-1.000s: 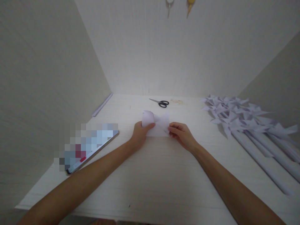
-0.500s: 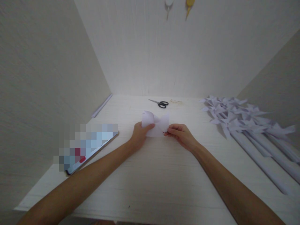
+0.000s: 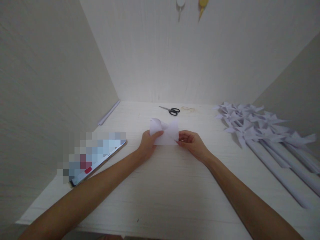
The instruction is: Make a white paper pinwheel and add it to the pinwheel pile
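Note:
A white sheet of paper (image 3: 170, 132), with a corner curled in toward its middle at the upper left, is held over the table. My left hand (image 3: 148, 144) grips its left side, thumb pressed near the centre and the other fingers mostly hidden behind. At the lower right edge, my right hand (image 3: 192, 142) pinches the paper between thumb and fingers, close to a dark slit-like line. Just beyond the paper lie scissors (image 3: 172, 110) with black handles, blades pointing left.
Several paper pinwheels (image 3: 246, 125) on rolled paper sticks (image 3: 277, 173) are piled at the right. A phone (image 3: 100, 160), its screen partly pixelated, lies left beside my forearm. A rolled paper stick (image 3: 109, 113) rests at the left wall. Walls enclose the table's back and sides.
The paper has shifted slightly left, and its curled corner sits a little flatter. My right fingers have changed their pinch a little at the lower right edge.

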### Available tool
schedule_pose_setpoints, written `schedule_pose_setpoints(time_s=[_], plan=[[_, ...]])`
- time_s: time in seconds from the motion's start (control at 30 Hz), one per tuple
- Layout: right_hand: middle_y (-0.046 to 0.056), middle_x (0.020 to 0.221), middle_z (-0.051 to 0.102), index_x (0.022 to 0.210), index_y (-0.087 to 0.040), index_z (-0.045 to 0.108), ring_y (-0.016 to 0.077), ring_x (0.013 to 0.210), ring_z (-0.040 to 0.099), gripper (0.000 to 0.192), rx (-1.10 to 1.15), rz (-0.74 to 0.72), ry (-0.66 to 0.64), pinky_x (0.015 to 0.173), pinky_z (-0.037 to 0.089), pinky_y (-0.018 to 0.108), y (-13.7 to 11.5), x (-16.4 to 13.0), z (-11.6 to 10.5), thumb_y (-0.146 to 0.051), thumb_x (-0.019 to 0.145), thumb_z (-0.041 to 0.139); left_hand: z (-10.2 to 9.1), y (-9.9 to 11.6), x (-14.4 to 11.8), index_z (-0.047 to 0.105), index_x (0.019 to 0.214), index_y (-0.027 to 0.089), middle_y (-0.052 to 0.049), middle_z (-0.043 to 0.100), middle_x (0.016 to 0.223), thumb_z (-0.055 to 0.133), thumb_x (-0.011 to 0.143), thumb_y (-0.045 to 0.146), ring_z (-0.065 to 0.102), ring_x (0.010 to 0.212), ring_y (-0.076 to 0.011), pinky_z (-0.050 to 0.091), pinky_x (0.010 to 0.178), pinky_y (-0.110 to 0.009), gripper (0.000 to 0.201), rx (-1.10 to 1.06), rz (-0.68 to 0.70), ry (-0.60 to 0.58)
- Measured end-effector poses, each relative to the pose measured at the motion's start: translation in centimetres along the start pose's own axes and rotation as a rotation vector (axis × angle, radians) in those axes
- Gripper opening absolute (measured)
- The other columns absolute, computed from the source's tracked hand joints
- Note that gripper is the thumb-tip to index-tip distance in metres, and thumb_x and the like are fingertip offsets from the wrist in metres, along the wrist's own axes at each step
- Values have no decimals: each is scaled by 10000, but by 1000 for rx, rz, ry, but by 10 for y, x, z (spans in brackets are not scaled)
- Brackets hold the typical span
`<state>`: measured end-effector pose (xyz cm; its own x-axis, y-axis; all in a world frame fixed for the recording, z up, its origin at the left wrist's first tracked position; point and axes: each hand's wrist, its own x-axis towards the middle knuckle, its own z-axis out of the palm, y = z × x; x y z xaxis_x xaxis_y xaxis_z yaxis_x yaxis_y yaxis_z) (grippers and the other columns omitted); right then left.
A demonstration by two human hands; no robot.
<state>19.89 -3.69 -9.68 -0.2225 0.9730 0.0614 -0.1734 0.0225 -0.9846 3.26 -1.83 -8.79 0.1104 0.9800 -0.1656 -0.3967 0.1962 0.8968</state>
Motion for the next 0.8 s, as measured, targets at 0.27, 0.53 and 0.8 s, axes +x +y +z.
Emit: schedule_pose_setpoints(time_s=[0.27, 0.53, 0.8], plan=[[-53, 614, 598, 740, -190, 530, 66, 544, 535, 277, -34, 17, 41, 536, 388, 198, 0, 0, -1, -116, 518, 678, 1, 1, 0, 581, 740, 111, -45, 622, 660, 632, 563, 192, 587, 643, -178, 467, 648, -312, 201, -19, 6, 30], [-87, 582, 572, 678, -209, 378, 56, 507, 516, 346, -6, -22, 41, 493, 367, 180, -2, -2, 3, -108, 534, 676, 1, 0, 0, 581, 734, 114, -57, 624, 671, 630, 567, 193, 590, 644, -176, 469, 642, -304, 192, -7, 10, 19], [-19, 945, 570, 753, -227, 487, 87, 748, 563, 201, 41, -189, 9, 653, 430, 234, 2, -1, -6, -127, 640, 620, 0, 0, 2, 589, 759, 126, -69, 631, 709, 622, 590, 184, 596, 650, -184, 469, 648, -319, 182, -26, -10, 18]])
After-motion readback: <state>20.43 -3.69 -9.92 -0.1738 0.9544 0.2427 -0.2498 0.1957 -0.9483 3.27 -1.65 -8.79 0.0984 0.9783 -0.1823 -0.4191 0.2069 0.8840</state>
